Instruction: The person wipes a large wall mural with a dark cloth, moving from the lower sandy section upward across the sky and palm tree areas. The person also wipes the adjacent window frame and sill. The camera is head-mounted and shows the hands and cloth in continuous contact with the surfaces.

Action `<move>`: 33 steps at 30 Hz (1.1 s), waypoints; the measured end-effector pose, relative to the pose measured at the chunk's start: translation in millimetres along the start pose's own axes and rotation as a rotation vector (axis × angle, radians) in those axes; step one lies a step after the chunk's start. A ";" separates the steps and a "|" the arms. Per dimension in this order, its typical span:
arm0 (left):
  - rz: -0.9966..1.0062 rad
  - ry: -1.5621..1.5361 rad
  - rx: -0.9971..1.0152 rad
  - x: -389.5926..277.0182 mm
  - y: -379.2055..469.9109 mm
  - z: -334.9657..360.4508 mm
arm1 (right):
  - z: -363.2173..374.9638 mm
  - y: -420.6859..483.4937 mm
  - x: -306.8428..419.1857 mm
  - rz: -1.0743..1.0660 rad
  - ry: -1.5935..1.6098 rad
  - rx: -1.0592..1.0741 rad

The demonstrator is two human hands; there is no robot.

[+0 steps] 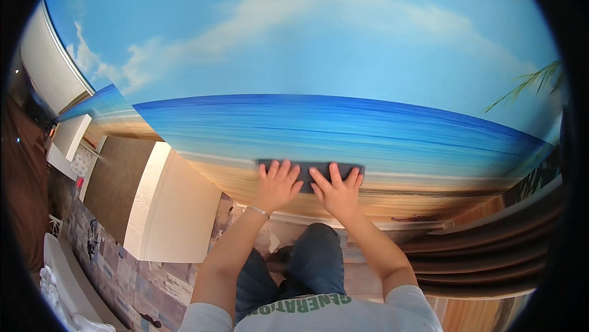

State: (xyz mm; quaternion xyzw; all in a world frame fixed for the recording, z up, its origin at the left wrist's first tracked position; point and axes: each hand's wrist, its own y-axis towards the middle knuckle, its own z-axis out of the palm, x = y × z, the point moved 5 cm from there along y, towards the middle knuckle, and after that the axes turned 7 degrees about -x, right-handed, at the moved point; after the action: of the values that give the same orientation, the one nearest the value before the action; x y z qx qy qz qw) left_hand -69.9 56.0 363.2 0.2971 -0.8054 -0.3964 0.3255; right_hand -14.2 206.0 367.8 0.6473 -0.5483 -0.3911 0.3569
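Note:
A dark grey rectangular sheet, perhaps a cloth or pad [304, 178], lies flat against the wall mural [294, 134], over its painted shoreline. My left hand [278, 187] presses the left half of it with fingers spread, and a thin bracelet circles that wrist. On the right half, my right hand [339, 189] holds it to the wall with fingers also apart. Between the two hands the middle of the sheet shows. What lies beneath it is hidden.
To the left stands a cabinet [181, 212] with a brown top [120, 180]. Brown curtains [478, 249] hang at the right. A pale baseboard [317, 221] runs below the mural, above a patchwork-patterned floor [124, 276]. A grey upholstered piece [73, 281] is at lower left.

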 end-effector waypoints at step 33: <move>-0.585 -0.049 -0.407 170.8 75.7 -77.5 | -14.8 219.5 115.9 -0.264 -0.141 -0.193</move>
State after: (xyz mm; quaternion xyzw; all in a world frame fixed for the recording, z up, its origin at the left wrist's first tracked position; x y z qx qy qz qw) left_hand -132.1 -65.7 512.3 0.4344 -0.5986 -0.6321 0.2312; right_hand -84.7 60.3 556.6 0.6473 -0.4422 -0.5299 0.3235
